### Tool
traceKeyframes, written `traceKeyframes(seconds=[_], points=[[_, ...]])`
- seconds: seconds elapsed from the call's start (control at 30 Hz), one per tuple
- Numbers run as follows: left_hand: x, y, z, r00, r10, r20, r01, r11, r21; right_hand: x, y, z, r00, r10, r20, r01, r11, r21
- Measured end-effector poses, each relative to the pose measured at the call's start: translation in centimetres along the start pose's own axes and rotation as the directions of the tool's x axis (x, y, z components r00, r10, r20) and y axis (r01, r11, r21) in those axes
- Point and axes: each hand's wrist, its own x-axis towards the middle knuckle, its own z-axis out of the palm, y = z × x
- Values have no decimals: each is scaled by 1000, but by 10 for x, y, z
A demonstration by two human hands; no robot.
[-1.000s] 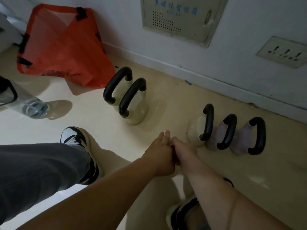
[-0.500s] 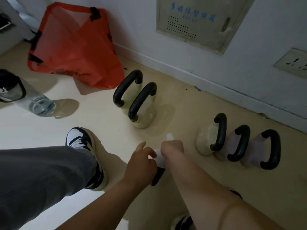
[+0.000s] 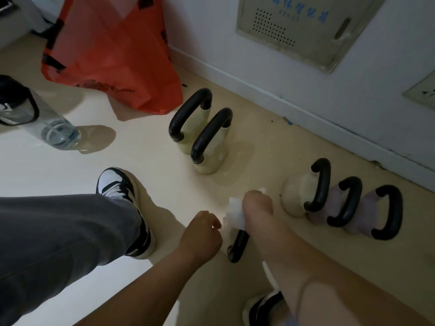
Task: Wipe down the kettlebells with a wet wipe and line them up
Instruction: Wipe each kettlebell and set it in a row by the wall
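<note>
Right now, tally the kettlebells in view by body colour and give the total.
Cream kettlebells: 3
Lilac kettlebells: 2
Body hidden behind the hands, only black handle showing: 1
Total: 6

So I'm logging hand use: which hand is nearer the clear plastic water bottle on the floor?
Left. The left hand sits nearer the clear plastic water bottle, well off toward its side; the right hand is farther, holding the wipe.

Dim indoor light, soft shadows on the floor, wide-angle bending at edges, slight blur
</note>
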Motion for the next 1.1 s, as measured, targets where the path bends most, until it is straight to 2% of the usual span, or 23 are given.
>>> traceKeyframes(seconds=[0.07,0.13,0.2,0.3,0.43,0.53,0.6,0.63,0.7,0.8,0.83,0.87,0.93,1.0,1.07,1.1], points=[[1,-1,-1,1000,-12,-6,12,1000,9,-27,20,4,974,-190,-123,184,981,-59],[1,-2,0,1000,-25,-4,25,1000,1,-50,54,12,912,-399,-93,394,916,-70],[0,-3,2,1000,-16,17,16,1000,7,-69,87,18,870,-490,-62,490,872,-19],[-3,-6,5,999,6,32,-7,1000,18,-73,103,18,827,-554,-91,549,832,-80],[-5,-17,6,999,-33,11,34,999,-29,-59,77,15,858,-508,-77,498,859,-123],[-3,-24,5,998,-62,3,63,997,-54,-37,47,13,851,-524,-26,479,796,-370],[0,-25,4,999,-52,-5,52,997,-49,-17,22,8,884,-465,52,429,761,-487],[2,-25,4,999,-45,-5,45,998,-42,-10,8,3,899,-419,128,415,720,-556],[6,-25,5,999,-37,-9,37,999,-34,1,-17,-3,918,-279,282,395,568,-722],[11,-23,9,999,-30,-12,30,998,-48,10,-34,0,913,-112,391,403,394,-826],[12,-23,11,999,-34,-3,34,998,-58,12,-35,2,914,-92,394,399,371,-839],[12,-22,12,999,-38,10,38,997,-66,16,-35,5,922,-114,371,385,390,-836],[14,-19,13,999,-36,40,39,997,-70,23,-26,8,958,-149,244,282,629,-725],[15,-17,16,997,-34,67,38,997,-64,19,-14,7,978,-186,98,210,839,-503],[13,-13,17,997,-35,73,40,998,-58,4,7,7,965,-255,-55,221,911,-349],[12,-12,17,997,-37,74,41,998,-54,-7,18,8,934,-343,-102,295,899,-323]])
